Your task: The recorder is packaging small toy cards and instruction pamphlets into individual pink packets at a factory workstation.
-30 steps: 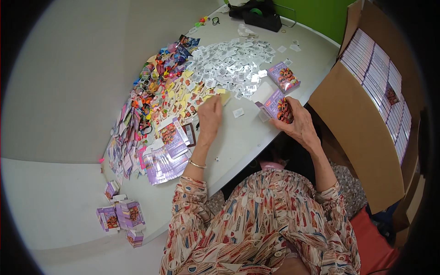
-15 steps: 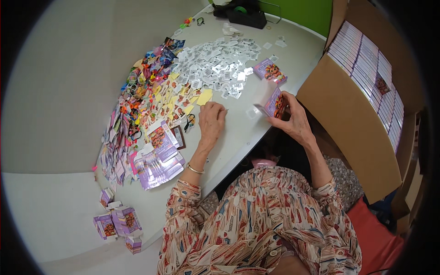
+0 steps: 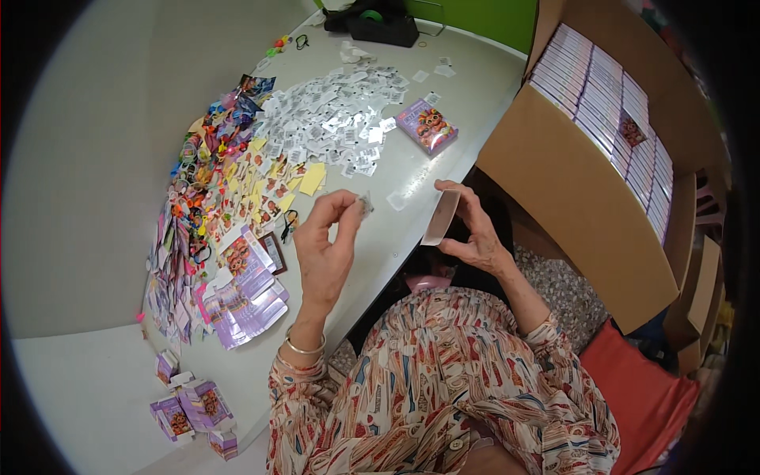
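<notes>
Near the middle of the frame, the left hand (image 3: 327, 245) is raised over the pale surface (image 3: 372, 265), its grip narrow, thumb and forefinger pinching a small clear packet (image 3: 365, 206). Right of centre, the right hand (image 3: 476, 233) holds a small box (image 3: 441, 218) at the edge of the surface, fingers above and thumb below; a pale, plain side of it faces left. Farther up, a purple printed box (image 3: 427, 127) lies by itself, just beside a broad spread of small white and clear packets (image 3: 336, 115) that fills the upper centre. Yellow cards (image 3: 313, 178) lie at the lower edge of that spread, and a heap of many-coloured trinkets (image 3: 202, 158) curves down the left. Left of the left hand is an overlapping stack of flattened purple boxes (image 3: 253, 309), with a cluster of purple cartons (image 3: 210, 404) at lower left. At the top stands a black tape dispenser (image 3: 384, 32). Across the right of the frame, a large brown cardboard box (image 3: 566, 214) holds tight rows of packed boxes (image 3: 598, 95).
</notes>
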The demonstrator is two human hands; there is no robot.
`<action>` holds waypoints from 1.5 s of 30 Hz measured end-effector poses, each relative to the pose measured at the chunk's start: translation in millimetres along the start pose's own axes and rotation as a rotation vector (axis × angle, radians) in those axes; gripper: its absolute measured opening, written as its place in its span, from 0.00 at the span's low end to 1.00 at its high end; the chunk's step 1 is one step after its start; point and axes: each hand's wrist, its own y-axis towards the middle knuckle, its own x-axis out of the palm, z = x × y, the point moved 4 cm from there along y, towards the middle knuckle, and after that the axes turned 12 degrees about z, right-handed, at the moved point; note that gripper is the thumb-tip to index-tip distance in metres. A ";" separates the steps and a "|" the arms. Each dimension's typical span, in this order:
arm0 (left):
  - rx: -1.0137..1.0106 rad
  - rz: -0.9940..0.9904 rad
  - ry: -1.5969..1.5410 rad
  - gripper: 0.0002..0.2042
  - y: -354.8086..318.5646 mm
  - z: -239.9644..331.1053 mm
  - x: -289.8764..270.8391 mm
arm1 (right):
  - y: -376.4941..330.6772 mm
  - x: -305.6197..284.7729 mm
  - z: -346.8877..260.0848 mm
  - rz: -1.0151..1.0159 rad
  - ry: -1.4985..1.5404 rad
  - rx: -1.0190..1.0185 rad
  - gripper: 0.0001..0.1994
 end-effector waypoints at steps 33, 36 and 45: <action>0.223 0.113 0.227 0.05 12.6 -33.4 28.0 | 3.8 0.0 -17.7 0.111 -0.715 -0.139 0.37; 0.565 0.086 0.478 0.05 -2.3 3.6 24.9 | 9.7 20.9 -28.7 0.062 -0.739 -0.172 0.37; 0.302 -0.012 0.313 0.10 0.9 -32.2 -35.6 | 22.2 54.5 -37.0 -0.054 -0.605 -0.119 0.37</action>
